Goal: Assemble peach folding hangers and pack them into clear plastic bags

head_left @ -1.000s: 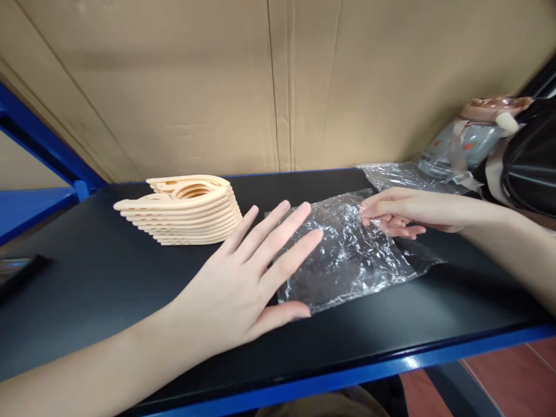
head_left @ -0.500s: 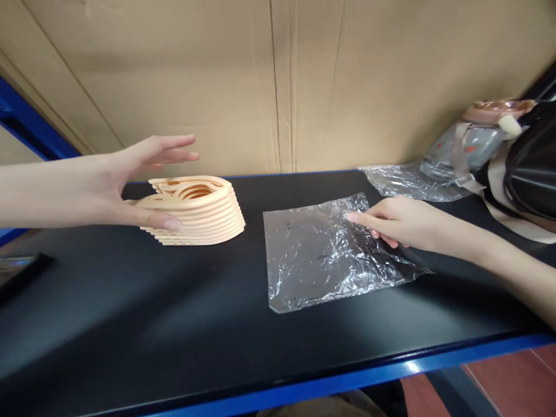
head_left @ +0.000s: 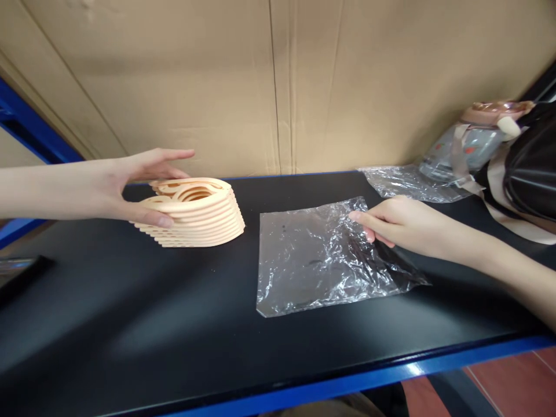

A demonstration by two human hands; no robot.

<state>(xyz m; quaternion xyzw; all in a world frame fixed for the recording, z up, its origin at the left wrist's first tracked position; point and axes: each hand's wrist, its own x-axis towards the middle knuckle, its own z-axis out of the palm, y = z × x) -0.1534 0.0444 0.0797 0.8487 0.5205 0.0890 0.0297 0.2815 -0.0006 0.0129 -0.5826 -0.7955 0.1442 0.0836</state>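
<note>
Left hand (head_left: 119,182): palm down at the left end of a stack of cream plastic pieces (head_left: 208,214), thumb along the near side, index finger stretched out above the far side. Thumb and fingers stand wide apart, with the stack between them. The thumb overlaps the edges of the upper pieces; the other fingertips are partly hidden behind, so whether the grip bears on the stack cannot be told.

Right hand (head_left: 402,226): fingers curled in, tips pinched on the crumpled upper right part of a clear plastic bag (head_left: 295,255). The bag lies spread on the black tabletop (head_left: 195,347), its left part smoother, its right part creased and shiny.

The stack rests on the same tabletop, left of the bag and apart from it; its pieces are nested one over another, curved end toward the bag.

Further out: a second clear plastic sheet (head_left: 393,179) lies behind the right hand, beside a bottle (head_left: 463,147) with a pink top and red motifs. A shiny black bag (head_left: 532,165) stands at the right edge. Dark flat object (head_left: 21,272) at the left edge, cut off. Brown cardboard (head_left: 195,75) backs the tabletop; a blue rail (head_left: 412,369) runs along its front.
</note>
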